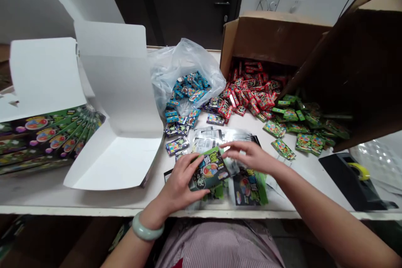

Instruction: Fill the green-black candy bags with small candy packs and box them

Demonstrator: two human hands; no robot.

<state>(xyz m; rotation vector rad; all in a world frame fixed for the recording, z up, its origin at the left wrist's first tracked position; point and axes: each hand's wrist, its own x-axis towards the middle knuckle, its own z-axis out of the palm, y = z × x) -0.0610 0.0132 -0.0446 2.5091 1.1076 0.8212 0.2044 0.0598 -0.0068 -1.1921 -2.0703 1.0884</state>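
Observation:
My left hand (180, 180), with a pale green bangle on the wrist, grips a green and black printed packet (211, 171) by its left side, just above the table's front edge. My right hand (249, 155) pinches the packet's upper right corner with fingers closed. Under the hands lie more green and black packets (249, 187) and clear plastic sleeves (209, 136).
An open white cardboard box (116, 104) stands at left beside a fanned stack of printed cards (53, 134). A plastic bag of blue candy packs (188, 88), a carton spilling red packs (251, 92) and green packs (301, 127) lie behind. A tape dispenser (354, 178) sits at right.

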